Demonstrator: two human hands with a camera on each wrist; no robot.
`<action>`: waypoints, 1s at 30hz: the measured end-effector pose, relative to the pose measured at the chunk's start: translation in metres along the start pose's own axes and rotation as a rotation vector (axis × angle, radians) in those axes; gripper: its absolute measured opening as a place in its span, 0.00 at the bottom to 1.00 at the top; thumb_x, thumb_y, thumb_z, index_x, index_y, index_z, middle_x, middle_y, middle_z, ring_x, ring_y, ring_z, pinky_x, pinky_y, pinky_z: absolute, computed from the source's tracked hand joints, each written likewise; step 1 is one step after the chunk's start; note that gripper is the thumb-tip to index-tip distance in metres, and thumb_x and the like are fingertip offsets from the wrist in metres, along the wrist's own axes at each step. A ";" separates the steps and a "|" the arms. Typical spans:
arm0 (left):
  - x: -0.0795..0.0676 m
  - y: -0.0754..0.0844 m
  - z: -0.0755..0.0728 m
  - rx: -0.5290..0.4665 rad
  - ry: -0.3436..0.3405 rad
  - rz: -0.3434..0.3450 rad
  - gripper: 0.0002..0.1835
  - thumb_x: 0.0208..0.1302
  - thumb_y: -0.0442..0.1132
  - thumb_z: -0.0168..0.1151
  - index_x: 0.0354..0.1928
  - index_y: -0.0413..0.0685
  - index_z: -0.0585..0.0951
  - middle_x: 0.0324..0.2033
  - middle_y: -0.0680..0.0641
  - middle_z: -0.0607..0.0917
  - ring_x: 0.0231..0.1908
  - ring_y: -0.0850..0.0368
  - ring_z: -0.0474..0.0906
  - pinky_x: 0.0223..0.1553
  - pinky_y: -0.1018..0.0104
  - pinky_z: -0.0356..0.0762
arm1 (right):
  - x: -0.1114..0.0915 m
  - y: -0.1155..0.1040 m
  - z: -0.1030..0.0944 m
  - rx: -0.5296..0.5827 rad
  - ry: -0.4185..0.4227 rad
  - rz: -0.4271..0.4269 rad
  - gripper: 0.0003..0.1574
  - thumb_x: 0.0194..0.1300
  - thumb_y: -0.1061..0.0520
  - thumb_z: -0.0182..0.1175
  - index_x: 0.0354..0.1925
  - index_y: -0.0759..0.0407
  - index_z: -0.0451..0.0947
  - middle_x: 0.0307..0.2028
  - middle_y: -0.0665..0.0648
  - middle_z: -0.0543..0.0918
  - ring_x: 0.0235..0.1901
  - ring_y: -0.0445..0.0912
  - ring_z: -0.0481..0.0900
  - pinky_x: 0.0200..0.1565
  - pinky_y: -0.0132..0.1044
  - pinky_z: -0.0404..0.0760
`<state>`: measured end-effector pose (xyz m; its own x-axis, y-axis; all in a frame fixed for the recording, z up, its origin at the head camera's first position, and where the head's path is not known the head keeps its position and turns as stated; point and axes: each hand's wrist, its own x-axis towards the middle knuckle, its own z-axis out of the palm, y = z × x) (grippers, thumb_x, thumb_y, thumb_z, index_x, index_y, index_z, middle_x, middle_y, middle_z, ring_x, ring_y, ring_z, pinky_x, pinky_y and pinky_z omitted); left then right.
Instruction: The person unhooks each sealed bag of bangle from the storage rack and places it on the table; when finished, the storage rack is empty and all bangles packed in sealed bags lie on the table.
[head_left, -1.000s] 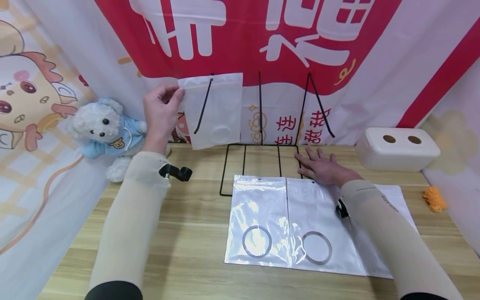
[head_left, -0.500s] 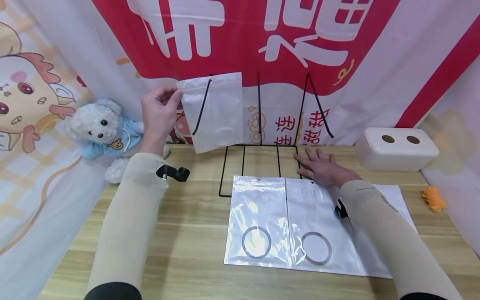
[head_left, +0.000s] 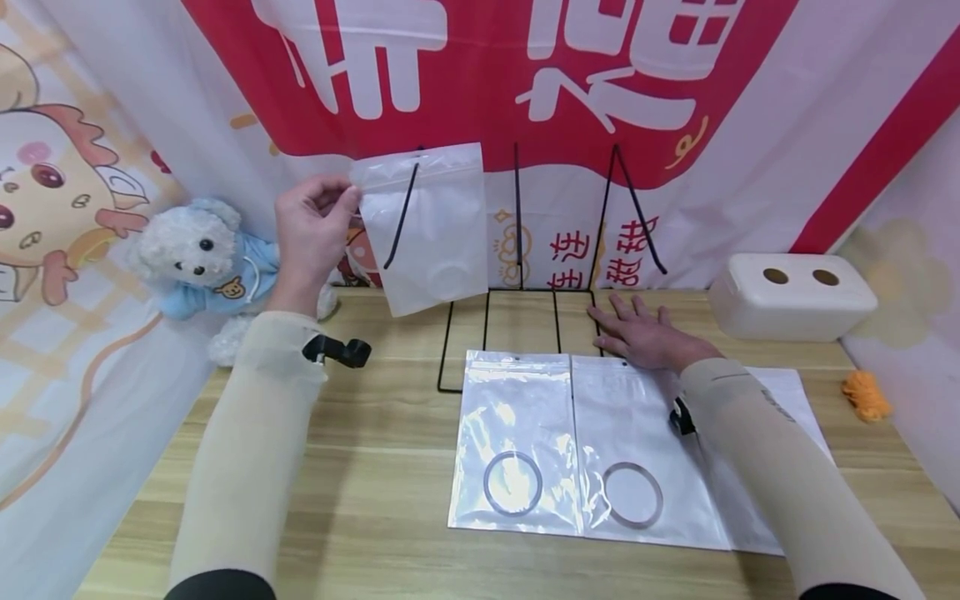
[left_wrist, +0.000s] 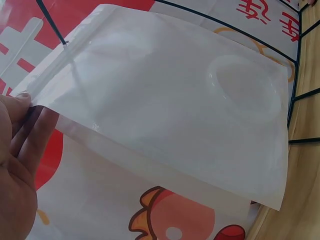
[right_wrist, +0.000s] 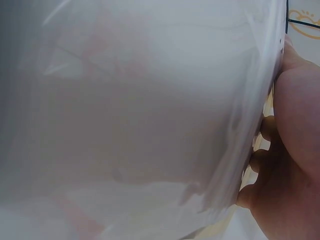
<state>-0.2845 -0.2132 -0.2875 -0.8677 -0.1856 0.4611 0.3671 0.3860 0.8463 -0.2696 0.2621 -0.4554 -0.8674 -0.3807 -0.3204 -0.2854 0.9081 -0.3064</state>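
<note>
My left hand [head_left: 311, 225] pinches the upper left edge of a white zip bag [head_left: 446, 221] between thumb and fingers. The bag hangs tilted on the left hook [head_left: 402, 215] of a black wire rack [head_left: 557, 321]; the left wrist view shows the hook [left_wrist: 53, 22] passing through near its zip strip. A faint ring shape [left_wrist: 245, 87] shows low on the bag. Fingers spread, my right hand [head_left: 645, 336] rests at the right side of the rack's base, just behind the silvery zip bags [head_left: 615, 408] on the table. A bag [right_wrist: 150, 125] fills most of the right wrist view.
Several zip bags lie side by side, including a left one [head_left: 517, 408] with a ring mark. A white box [head_left: 793, 300] with two holes stands at the right, near an orange bundle [head_left: 867, 396]. A teddy bear [head_left: 210, 258] sits at the left against the printed cloth [head_left: 750, 192].
My left hand has shifted slightly left and down, still pinching the bag. The bag's lower edge has swung lower and its tilt has grown a little. My right hand stays in place.
</note>
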 end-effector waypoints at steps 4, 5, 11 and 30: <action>-0.003 0.001 -0.002 -0.009 0.008 0.010 0.17 0.74 0.46 0.70 0.57 0.46 0.89 0.50 0.45 0.92 0.43 0.63 0.89 0.49 0.74 0.88 | 0.001 0.000 -0.001 -0.001 0.000 -0.001 0.45 0.86 0.29 0.40 0.89 0.39 0.44 0.88 0.67 0.34 0.83 0.76 0.26 0.75 0.83 0.24; -0.004 0.001 -0.003 -0.008 0.010 0.011 0.17 0.74 0.46 0.70 0.57 0.46 0.90 0.50 0.45 0.92 0.43 0.63 0.89 0.49 0.75 0.88 | 0.001 -0.001 -0.001 -0.001 0.000 -0.003 0.45 0.86 0.29 0.40 0.89 0.39 0.44 0.88 0.68 0.34 0.83 0.77 0.26 0.74 0.83 0.24; -0.008 0.001 -0.008 -0.010 0.012 0.014 0.17 0.74 0.47 0.71 0.57 0.47 0.90 0.51 0.47 0.92 0.46 0.63 0.90 0.53 0.74 0.87 | 0.001 -0.001 -0.002 -0.004 -0.004 -0.002 0.45 0.86 0.29 0.40 0.89 0.39 0.44 0.88 0.68 0.34 0.83 0.77 0.26 0.74 0.83 0.24; -0.022 0.001 -0.022 -0.120 0.011 0.083 0.08 0.72 0.40 0.73 0.47 0.44 0.92 0.36 0.58 0.92 0.36 0.60 0.87 0.42 0.76 0.86 | 0.004 0.002 0.001 0.010 -0.009 0.004 0.45 0.85 0.28 0.39 0.89 0.40 0.44 0.88 0.67 0.33 0.83 0.76 0.24 0.74 0.83 0.23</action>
<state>-0.2575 -0.2285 -0.2915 -0.8293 -0.1674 0.5332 0.4755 0.2901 0.8305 -0.2731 0.2621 -0.4585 -0.8645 -0.3792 -0.3299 -0.2782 0.9077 -0.3142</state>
